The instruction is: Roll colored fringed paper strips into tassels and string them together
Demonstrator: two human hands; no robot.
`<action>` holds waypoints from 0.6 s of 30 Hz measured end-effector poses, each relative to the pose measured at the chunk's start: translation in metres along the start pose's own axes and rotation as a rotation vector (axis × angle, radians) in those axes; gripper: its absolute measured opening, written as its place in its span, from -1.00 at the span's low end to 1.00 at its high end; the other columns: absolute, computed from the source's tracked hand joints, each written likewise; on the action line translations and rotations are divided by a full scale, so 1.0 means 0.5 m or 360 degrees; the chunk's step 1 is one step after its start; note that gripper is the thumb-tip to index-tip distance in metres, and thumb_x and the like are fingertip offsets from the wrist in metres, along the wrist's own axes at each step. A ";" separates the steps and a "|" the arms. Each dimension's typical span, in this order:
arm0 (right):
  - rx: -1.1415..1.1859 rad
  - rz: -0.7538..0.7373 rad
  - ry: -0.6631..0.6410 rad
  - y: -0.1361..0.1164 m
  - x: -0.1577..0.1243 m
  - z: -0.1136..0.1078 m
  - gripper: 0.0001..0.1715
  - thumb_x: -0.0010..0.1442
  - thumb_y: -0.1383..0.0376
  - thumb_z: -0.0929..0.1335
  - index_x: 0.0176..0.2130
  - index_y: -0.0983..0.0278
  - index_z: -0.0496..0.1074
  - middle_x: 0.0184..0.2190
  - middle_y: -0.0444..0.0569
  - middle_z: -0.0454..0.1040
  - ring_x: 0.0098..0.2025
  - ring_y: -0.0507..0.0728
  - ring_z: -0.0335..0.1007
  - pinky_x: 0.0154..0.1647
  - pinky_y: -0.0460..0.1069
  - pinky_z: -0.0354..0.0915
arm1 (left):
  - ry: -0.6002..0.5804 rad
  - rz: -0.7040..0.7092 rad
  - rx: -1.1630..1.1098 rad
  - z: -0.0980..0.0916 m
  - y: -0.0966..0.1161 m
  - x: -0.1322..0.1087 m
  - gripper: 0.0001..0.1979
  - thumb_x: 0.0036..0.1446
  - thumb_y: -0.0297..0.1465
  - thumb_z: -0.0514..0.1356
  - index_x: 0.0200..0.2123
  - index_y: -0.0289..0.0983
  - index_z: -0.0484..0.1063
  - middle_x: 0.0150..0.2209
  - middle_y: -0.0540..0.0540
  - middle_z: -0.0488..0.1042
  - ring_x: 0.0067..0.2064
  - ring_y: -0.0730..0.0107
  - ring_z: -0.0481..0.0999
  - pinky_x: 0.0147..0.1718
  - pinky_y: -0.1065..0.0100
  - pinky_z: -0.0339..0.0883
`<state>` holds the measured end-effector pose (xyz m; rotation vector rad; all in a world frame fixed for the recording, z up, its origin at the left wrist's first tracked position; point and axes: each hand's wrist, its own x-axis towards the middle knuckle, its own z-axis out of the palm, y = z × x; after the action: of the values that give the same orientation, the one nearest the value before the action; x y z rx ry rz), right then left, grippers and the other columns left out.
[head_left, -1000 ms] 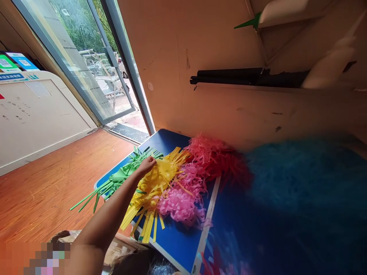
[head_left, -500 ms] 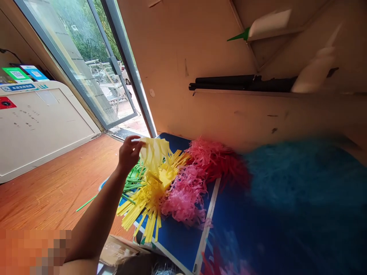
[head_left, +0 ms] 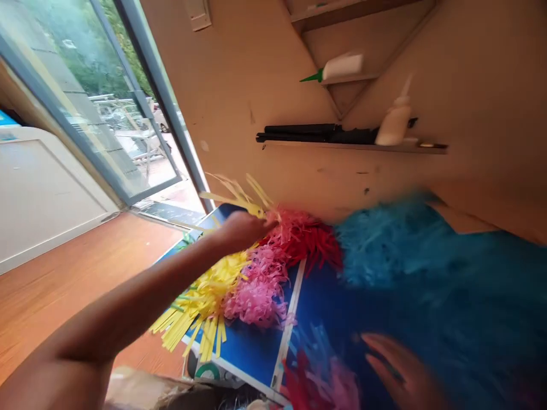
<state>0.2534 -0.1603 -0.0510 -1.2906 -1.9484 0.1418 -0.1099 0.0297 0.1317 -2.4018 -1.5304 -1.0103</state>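
My left hand (head_left: 241,230) reaches out over the blue table (head_left: 250,347) and pinches a strip of yellow fringed paper (head_left: 239,196), lifted above the piles. Below it lie a yellow fringe pile (head_left: 205,296), a pink pile (head_left: 258,285) and a red pile (head_left: 307,236). A big blue fringed mass (head_left: 427,273) fills the right, close to me. My right hand (head_left: 399,373) shows blurred at the bottom right, fingers spread against the blue mass.
A wall shelf (head_left: 354,145) holds a white glue bottle (head_left: 395,119) and a black bar (head_left: 311,132); another bottle with a green tip (head_left: 339,67) lies above. A glass door (head_left: 85,108) stands open at left over wooden floor (head_left: 51,285).
My left hand has lifted yellow fringe off the pile and carried it right, over the red pile. The view has swung, and my right hand has come into sight.
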 end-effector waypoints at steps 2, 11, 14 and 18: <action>0.0183 0.0091 0.0104 -0.040 0.046 0.009 -0.63 0.32 0.18 0.32 0.11 0.00 0.41 -0.07 -0.03 0.56 -0.13 0.17 0.55 -0.15 0.03 0.52 | -0.0380 0.0281 -0.0001 0.057 0.091 -0.019 -0.85 -0.02 -0.27 0.32 -0.40 -0.18 0.46 -0.73 0.11 0.29 -0.63 0.38 0.41 -0.55 0.42 0.22; 0.1471 0.0514 -0.0214 -0.095 0.231 0.063 -0.42 -0.12 0.20 0.56 -0.07 0.26 0.50 -0.14 -0.04 0.56 -0.08 0.21 0.45 -0.01 0.07 0.31 | -0.1281 0.1011 -0.0246 0.094 0.226 -0.018 -0.77 0.31 -0.31 0.06 -0.19 -0.14 0.53 -0.33 -0.01 0.62 -0.35 0.42 0.58 -0.39 0.49 0.29; 0.1851 0.0972 -0.0286 -0.053 0.221 0.091 -0.67 -0.14 0.15 0.54 -0.45 0.31 0.46 -0.56 -0.16 0.48 -0.50 0.03 0.32 -0.42 -0.08 0.24 | -0.0956 0.0841 -0.0101 0.116 0.212 -0.038 -0.73 0.30 -0.35 0.05 -0.03 -0.17 0.49 -0.23 -0.10 0.63 -0.26 0.31 0.60 -0.28 0.38 0.39; 0.2036 0.1234 -0.0185 -0.011 0.196 0.098 -0.65 -0.13 0.10 0.46 -0.41 0.28 0.39 -0.59 -0.17 0.44 -0.57 0.01 0.31 -0.48 -0.09 0.23 | -0.0074 0.0763 0.0032 0.194 0.208 -0.168 -0.55 0.22 -0.52 0.01 0.16 -0.24 0.34 0.06 -0.26 0.53 0.07 0.14 0.50 0.11 0.09 0.27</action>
<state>0.1995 -0.0671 -0.0292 -0.9877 -0.8871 1.5595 0.0007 -0.0422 0.0328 -2.6025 -0.8913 -0.8311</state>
